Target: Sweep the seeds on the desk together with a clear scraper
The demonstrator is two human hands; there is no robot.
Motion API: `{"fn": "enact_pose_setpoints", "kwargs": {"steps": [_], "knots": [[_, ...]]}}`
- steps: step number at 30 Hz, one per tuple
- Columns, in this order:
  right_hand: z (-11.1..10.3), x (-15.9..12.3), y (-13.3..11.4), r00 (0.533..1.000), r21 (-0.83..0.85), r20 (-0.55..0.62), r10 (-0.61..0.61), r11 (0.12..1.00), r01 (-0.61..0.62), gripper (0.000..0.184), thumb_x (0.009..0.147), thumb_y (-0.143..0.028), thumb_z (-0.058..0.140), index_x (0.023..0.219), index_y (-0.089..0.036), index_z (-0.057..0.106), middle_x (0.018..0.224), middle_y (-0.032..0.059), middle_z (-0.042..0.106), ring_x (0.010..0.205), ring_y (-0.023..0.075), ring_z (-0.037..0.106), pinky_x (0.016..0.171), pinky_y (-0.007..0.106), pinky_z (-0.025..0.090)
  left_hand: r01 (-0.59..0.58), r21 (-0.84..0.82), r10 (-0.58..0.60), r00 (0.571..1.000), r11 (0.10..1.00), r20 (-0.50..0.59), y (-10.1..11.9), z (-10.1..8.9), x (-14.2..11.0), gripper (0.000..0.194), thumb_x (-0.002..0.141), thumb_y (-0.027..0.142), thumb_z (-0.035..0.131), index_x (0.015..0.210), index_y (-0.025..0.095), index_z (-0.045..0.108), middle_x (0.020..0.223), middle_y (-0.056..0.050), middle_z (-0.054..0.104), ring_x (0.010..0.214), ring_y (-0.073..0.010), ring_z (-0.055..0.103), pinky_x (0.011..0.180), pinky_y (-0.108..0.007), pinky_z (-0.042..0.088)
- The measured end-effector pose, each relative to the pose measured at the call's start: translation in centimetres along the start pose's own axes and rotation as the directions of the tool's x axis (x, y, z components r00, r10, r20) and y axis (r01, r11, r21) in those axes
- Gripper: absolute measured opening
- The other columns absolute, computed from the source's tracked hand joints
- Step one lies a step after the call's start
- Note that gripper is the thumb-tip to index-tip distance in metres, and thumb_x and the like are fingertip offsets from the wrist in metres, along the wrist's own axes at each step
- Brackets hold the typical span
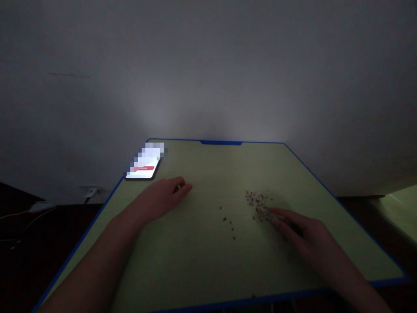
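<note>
Take the middle of the table [195, 261] as the dial, with 12 at the wall [208, 65]. The phone [146, 161] lies flat at 10 o'clock, screen up and lit. Most of the screen is masked into blocks, and the pale mark on its red bar [143, 168] is too small to read.

The heap [256, 201] sits on the table just past 3 o'clock. It is longer than wide, its long axis running from about 11 down to 5, the lower end at the right hand [274, 214]. It is a low, ragged spread of small dark bits mixed with paler ones; in this dim light their exact shape is lost. A few loose specks [232, 229] trail apart on its 8 o'clock side, in a crooked line slanting from 11 to 5.

The right hand comes in from 5 o'clock, thumb and forefinger stretched towards 10 with their tips at the heap; I cannot tell whether they pinch anything. The left hand [164, 198] is by the tabletop at 9 o'clock, near the phone, fingers loosely curled, thumb pointing towards 2.

A blue trim rounds the table, with a wider tab [221, 143] at 12.
</note>
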State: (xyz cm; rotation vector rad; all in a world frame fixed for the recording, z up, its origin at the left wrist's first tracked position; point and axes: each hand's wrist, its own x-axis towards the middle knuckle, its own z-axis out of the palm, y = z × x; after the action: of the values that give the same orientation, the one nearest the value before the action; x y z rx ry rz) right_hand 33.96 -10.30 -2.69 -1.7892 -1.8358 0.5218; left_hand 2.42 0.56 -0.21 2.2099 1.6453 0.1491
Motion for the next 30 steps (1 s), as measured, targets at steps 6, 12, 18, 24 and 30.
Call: {"fn": "enact_pose_setpoints", "kwargs": {"steps": [6, 12, 18, 24, 30], "knots": [[-0.3, -0.4, -0.3, 0.999, 0.009, -0.053, 0.013, 1.000, -0.012, 0.032, 0.085, -0.038, 0.050, 0.107, -0.024, 0.070, 0.103, 0.0052, 0.072, 0.090, 0.0252, 0.069, 0.078, 0.039, 0.057, 0.010, 0.000, -0.010, 1.000, 1.000, 0.012, 0.1, -0.1, -0.1, 0.047, 0.086, 0.056, 0.029, 0.085, 0.020, 0.060, 0.075, -0.005, 0.065, 0.066, -0.0182, 0.057, 0.057, -0.028, 0.035], [0.7, -1.8, -0.8, 0.999, 0.061, 0.033, -0.022, 0.998, 0.020, 0.031, 0.087, -0.035, 0.049, 0.108, -0.026, 0.069, 0.110, 0.0034, 0.069, 0.101, 0.0236, 0.065, 0.085, 0.037, 0.055, 0.008, -0.002, -0.008, 1.000, 1.000, 0.010, -0.1, 0.0, 0.0, 0.048, 0.086, 0.057, 0.029, 0.087, 0.021, 0.060, 0.075, -0.004, 0.064, 0.065, -0.0182, 0.057, 0.058, -0.029, 0.035], [0.9, -2.6, -1.0, 0.998, 0.080, 0.052, -0.038, 0.996, 0.033, 0.031, 0.086, -0.034, 0.049, 0.107, -0.028, 0.070, 0.109, 0.0024, 0.068, 0.100, 0.0244, 0.065, 0.082, 0.037, 0.056, 0.010, -0.011, -0.010, 1.000, 1.000, 0.014, 0.1, -0.1, -0.1, 0.046, 0.086, 0.055, 0.029, 0.086, 0.020, 0.060, 0.076, -0.004, 0.064, 0.066, -0.0175, 0.057, 0.058, -0.029, 0.035], [0.4, -2.5, 0.1, 0.999, 0.048, -0.044, -0.011, 0.999, 0.013, 0.030, 0.084, -0.036, 0.051, 0.106, -0.027, 0.070, 0.108, 0.0028, 0.069, 0.099, 0.0252, 0.065, 0.084, 0.040, 0.055, 0.018, 0.013, -0.018, 1.000, 1.000, 0.005, 0.1, 0.0, -0.1, 0.048, 0.086, 0.058, 0.028, 0.086, 0.021, 0.060, 0.075, -0.004, 0.064, 0.066, -0.0175, 0.057, 0.058, -0.029, 0.035], [1.9, -2.4, -1.1, 0.999, 0.051, 0.021, -0.049, 0.998, 0.047, 0.032, 0.086, -0.033, 0.048, 0.107, -0.025, 0.070, 0.107, 0.0046, 0.069, 0.097, 0.0250, 0.066, 0.080, 0.038, 0.057, 0.005, -0.018, -0.004, 1.000, 1.000, 0.002, 0.0, 0.1, 0.0, 0.049, 0.085, 0.058, 0.028, 0.086, 0.020, 0.060, 0.076, -0.004, 0.064, 0.065, -0.0165, 0.056, 0.058, -0.028, 0.035]]}}
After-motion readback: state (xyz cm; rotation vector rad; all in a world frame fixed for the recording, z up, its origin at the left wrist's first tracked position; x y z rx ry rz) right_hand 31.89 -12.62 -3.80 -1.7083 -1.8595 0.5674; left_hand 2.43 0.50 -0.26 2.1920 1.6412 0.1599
